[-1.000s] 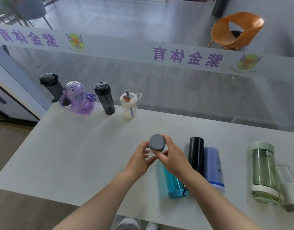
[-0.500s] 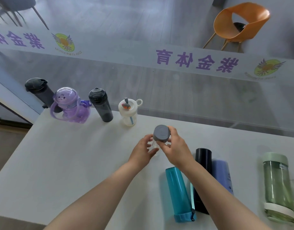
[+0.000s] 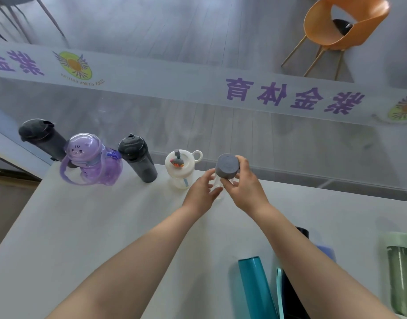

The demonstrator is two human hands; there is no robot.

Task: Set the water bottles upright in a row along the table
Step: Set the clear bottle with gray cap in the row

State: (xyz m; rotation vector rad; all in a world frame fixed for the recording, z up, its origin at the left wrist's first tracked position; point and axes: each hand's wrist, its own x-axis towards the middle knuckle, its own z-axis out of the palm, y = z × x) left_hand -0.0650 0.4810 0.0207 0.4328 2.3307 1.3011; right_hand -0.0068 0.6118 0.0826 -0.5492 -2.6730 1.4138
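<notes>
A clear bottle with a grey cap (image 3: pixel 227 165) stands upright near the table's far edge, just right of the white straw bottle (image 3: pixel 180 169). My right hand (image 3: pixel 243 185) grips it below the cap, and my left hand (image 3: pixel 203 192) holds its clear body from the left. The row to the left has a dark grey bottle (image 3: pixel 138 157), a purple cartoon bottle (image 3: pixel 89 162) and a black bottle (image 3: pixel 41 137), all upright. Lying flat at the near right are a teal bottle (image 3: pixel 255 286), a black bottle (image 3: pixel 294 295), a blue bottle (image 3: pixel 327 252) mostly hidden by my arm, and a green bottle (image 3: pixel 402 277).
The white table (image 3: pixel 83 238) ends at a glass partition (image 3: pixel 220 125) with purple lettering right behind the row. An orange chair (image 3: pixel 342 26) stands beyond the glass. The table's left edge runs diagonally at the left.
Both hands have carried the grey-capped bottle away from the lying bottles toward the far edge, up to the white straw bottle. The camera has tilted down and forward.
</notes>
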